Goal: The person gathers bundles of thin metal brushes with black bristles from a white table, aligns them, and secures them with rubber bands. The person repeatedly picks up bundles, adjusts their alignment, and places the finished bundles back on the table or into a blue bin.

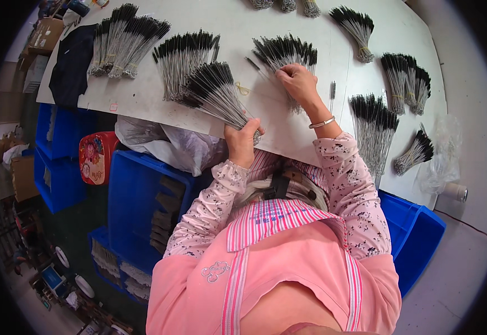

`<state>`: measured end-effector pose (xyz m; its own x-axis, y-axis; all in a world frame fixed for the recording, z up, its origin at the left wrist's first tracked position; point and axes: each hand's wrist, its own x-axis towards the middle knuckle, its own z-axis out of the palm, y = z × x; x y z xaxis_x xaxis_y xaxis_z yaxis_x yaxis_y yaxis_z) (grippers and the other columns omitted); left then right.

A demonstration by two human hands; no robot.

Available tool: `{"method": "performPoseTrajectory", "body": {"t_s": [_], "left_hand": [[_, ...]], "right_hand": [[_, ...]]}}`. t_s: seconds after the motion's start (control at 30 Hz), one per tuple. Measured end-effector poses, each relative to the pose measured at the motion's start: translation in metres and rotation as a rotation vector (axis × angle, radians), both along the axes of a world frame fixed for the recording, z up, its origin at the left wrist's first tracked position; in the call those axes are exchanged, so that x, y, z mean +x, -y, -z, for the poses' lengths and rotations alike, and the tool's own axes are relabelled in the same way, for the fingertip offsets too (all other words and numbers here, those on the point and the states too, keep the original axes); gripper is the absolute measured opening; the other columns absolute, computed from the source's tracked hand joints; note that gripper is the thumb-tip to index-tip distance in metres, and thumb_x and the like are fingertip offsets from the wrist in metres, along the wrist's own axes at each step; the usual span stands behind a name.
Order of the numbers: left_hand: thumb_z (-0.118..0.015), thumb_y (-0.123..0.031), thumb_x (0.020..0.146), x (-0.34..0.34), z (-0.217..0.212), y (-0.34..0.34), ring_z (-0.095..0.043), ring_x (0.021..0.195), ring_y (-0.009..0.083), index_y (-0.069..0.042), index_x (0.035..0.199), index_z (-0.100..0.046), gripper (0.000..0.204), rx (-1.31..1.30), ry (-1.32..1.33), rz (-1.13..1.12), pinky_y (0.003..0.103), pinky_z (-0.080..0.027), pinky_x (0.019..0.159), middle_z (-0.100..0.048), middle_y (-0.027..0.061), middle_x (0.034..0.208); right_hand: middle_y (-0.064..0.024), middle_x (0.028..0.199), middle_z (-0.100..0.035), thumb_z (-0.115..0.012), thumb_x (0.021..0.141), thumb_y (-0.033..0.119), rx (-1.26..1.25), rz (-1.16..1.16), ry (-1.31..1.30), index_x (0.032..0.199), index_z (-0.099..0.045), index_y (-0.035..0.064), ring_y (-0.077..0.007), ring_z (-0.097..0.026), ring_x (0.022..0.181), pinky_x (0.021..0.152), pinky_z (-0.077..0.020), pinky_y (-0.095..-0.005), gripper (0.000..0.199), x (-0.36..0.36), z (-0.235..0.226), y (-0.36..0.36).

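Pink apron (277,268) below hands; brush bundles (126,39) crowd white table (143,95).

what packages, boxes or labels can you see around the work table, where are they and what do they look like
Red tin: below the table's left edge, rounded, red with a flowery picture.
Cardboard box: beyond the table's far left corner, brown.
Small label: on the white table near its left edge, pinkish square.
Clear plastic bag: table's right end, crumpled.

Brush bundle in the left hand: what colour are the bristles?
Black bristles on silver wire stems, clearest in the head view.
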<state>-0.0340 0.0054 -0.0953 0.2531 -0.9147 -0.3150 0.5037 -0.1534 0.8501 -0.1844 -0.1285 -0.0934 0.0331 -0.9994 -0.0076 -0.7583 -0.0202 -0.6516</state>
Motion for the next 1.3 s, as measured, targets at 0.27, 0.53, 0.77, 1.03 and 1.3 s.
{"method": "performPoseTrajectory", "body": {"t_s": [0.27,0.53,0.77,1.03,1.3], "left_hand": [[-0.063,-0.003,0.078,-0.001,0.001,-0.002,-0.057,0.060,0.0159,0.002,0.104,-0.046,0.032,-0.014,0.050,-0.031,0.028,-0.045,0.068,-0.058,0.0051,0.069],[-0.062,-0.003,0.078,-0.003,0.004,-0.002,-0.057,0.060,0.0143,0.001,0.103,-0.045,0.031,-0.053,0.059,-0.071,0.027,-0.045,0.069,-0.058,0.0049,0.067],[-0.063,0.002,0.078,-0.001,0.004,-0.002,-0.057,0.059,0.0139,-0.001,0.101,-0.045,0.029,-0.028,0.001,-0.098,0.027,-0.045,0.062,-0.057,0.0035,0.072],[-0.063,-0.002,0.078,-0.004,0.003,-0.003,-0.057,0.058,0.0158,-0.002,0.098,-0.047,0.026,-0.043,0.037,-0.116,0.029,-0.047,0.065,-0.059,0.0055,0.068],[-0.061,-0.001,0.080,-0.001,0.002,-0.004,-0.058,0.061,0.0146,-0.001,0.097,-0.047,0.021,-0.077,0.027,-0.081,0.029,-0.047,0.063,-0.057,0.0041,0.073]], "right_hand": [[-0.0050,0.081,-0.066,-0.059,0.084,0.029,-0.102,0.095,-0.136,0.087,-0.073,0.0111,-0.0208,-0.062,0.079,0.074,-0.0361,-0.0397,0.023,-0.004,-0.006,-0.002],[-0.0051,0.080,-0.063,-0.064,0.078,0.023,-0.442,0.205,-0.204,0.077,-0.072,0.0129,-0.0243,-0.059,0.080,0.073,-0.0356,-0.0421,0.013,-0.004,-0.005,-0.010],[-0.0033,0.080,-0.061,-0.068,0.074,0.020,-0.438,-0.203,-0.418,0.073,-0.069,0.0125,-0.0206,-0.057,0.083,0.075,-0.0360,-0.0392,0.008,0.023,-0.016,-0.049],[-0.0039,0.076,-0.059,-0.062,0.069,0.011,-0.528,-0.131,-0.423,0.065,-0.063,0.0112,-0.0222,-0.055,0.076,0.071,-0.0352,-0.0394,0.004,0.028,-0.008,-0.050],[-0.0048,0.070,-0.060,-0.067,0.074,0.020,-0.586,0.035,-0.323,0.069,-0.066,0.0091,-0.0241,-0.057,0.072,0.066,-0.0371,-0.0394,0.012,0.008,-0.007,-0.039]]}}
